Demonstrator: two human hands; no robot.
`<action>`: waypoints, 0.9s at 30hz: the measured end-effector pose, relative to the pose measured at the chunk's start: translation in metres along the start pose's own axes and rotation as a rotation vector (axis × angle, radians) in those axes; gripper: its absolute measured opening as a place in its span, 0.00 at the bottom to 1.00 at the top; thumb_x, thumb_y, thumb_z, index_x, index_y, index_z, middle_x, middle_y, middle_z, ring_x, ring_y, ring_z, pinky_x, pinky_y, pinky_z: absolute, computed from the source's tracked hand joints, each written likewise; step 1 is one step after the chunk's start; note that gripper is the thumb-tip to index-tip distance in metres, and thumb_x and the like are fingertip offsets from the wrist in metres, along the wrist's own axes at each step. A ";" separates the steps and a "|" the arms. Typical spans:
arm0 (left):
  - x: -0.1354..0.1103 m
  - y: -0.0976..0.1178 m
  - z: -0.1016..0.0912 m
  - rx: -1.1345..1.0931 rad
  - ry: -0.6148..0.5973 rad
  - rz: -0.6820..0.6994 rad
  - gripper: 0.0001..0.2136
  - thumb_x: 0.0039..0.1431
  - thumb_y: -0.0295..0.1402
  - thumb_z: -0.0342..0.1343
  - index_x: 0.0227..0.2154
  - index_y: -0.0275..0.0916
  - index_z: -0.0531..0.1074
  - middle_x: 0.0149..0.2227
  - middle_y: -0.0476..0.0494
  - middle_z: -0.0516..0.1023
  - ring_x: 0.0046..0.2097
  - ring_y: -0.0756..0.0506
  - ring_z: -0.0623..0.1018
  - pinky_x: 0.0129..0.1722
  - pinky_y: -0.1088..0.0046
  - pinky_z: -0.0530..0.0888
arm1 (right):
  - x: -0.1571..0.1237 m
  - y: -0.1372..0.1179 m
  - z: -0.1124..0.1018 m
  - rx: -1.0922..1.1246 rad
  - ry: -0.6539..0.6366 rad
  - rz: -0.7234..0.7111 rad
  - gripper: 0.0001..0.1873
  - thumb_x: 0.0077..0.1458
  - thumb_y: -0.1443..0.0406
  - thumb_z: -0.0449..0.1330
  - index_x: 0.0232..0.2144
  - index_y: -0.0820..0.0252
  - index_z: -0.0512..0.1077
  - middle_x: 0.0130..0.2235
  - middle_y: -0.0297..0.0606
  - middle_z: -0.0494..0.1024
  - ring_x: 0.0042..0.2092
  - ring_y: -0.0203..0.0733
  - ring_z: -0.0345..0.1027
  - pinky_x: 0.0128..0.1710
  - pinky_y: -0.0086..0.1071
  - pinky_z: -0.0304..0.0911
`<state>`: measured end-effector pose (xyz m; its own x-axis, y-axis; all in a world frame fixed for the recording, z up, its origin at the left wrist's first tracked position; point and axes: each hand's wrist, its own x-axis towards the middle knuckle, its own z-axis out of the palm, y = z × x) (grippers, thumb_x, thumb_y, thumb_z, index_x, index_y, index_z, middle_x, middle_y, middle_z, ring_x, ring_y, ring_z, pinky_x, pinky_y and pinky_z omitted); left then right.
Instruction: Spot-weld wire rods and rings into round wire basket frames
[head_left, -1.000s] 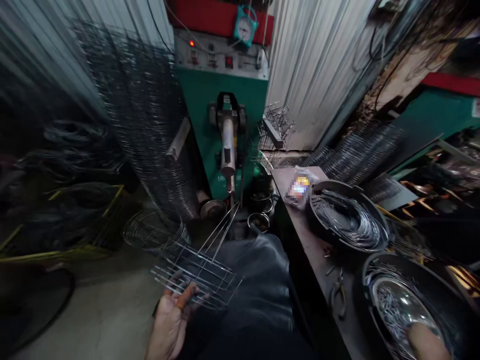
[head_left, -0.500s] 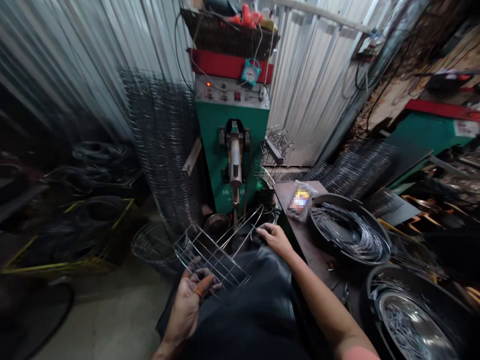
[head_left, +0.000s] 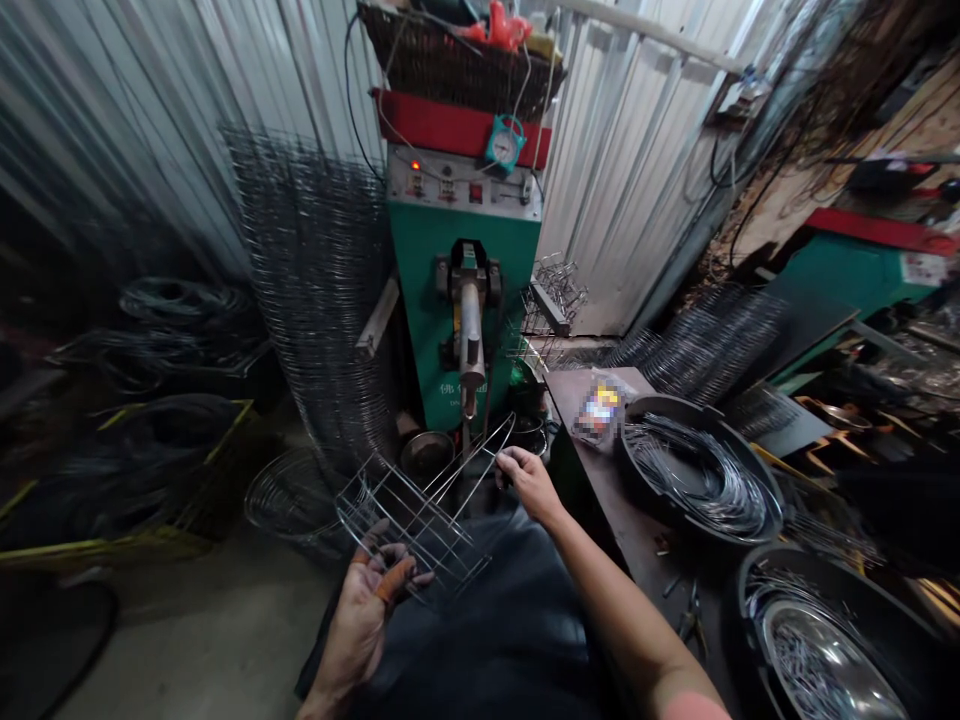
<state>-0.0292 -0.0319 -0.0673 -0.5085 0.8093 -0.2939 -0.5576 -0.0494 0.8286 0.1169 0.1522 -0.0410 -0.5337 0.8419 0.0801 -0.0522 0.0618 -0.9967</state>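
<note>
A wire basket (head_left: 416,515) of crossed metal rods is held over my lap, with two long rods reaching from it toward the machine. My left hand (head_left: 371,590) grips its near left side; orange tape wraps one finger. My right hand (head_left: 529,485) pinches a short wire (head_left: 489,453) beside the far end of the long rods. Just beyond, the metal arm and electrode tip (head_left: 470,400) of a green welding machine (head_left: 416,260) come down. Whether the wire touches the rods, I cannot tell.
At the left rises a tall stack of wire grids (head_left: 307,260). A round wire basket (head_left: 289,500) sits on the floor. To the right, a bench (head_left: 592,480) bears pliers (head_left: 691,620), a black tray (head_left: 626,470) of wire rings and another black tray (head_left: 739,600) holding a steel bowl (head_left: 862,660).
Both hands and the basket have shifted slightly left. The short wire in my right hand has turned and now points toward the rod ends. The view has moved a little.
</note>
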 end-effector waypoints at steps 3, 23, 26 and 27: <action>0.004 0.000 0.000 0.001 -0.009 -0.008 0.32 0.39 0.29 0.65 0.50 0.47 0.61 0.32 0.53 0.67 0.30 0.52 0.70 0.36 0.64 0.76 | 0.006 0.009 0.003 0.045 0.026 -0.004 0.14 0.51 0.56 0.56 0.22 0.60 0.65 0.20 0.28 0.64 0.22 0.30 0.57 0.23 0.26 0.54; 0.038 0.006 -0.002 -0.024 0.054 -0.124 0.35 0.33 0.27 0.67 0.48 0.46 0.63 0.29 0.55 0.67 0.25 0.53 0.69 0.31 0.68 0.76 | 0.039 0.020 0.014 0.162 0.034 0.049 0.15 0.49 0.55 0.57 0.23 0.60 0.65 0.20 0.29 0.64 0.22 0.30 0.57 0.23 0.25 0.56; 0.044 0.003 -0.007 -0.019 0.020 -0.113 0.33 0.36 0.27 0.66 0.49 0.46 0.63 0.29 0.55 0.66 0.26 0.54 0.68 0.33 0.67 0.76 | 0.042 0.023 0.015 0.189 0.031 0.079 0.14 0.48 0.55 0.58 0.23 0.61 0.65 0.21 0.29 0.63 0.22 0.30 0.57 0.22 0.25 0.55; 0.046 0.002 -0.008 -0.016 0.007 -0.107 0.32 0.37 0.27 0.65 0.49 0.47 0.62 0.29 0.55 0.66 0.27 0.54 0.68 0.34 0.66 0.76 | 0.044 0.023 0.016 0.198 0.033 0.085 0.14 0.48 0.56 0.58 0.23 0.61 0.65 0.21 0.29 0.64 0.22 0.30 0.57 0.22 0.25 0.55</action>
<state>-0.0588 0.0003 -0.0829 -0.4501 0.8065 -0.3833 -0.6192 0.0274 0.7848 0.0790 0.1823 -0.0606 -0.5151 0.8571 -0.0077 -0.1747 -0.1138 -0.9780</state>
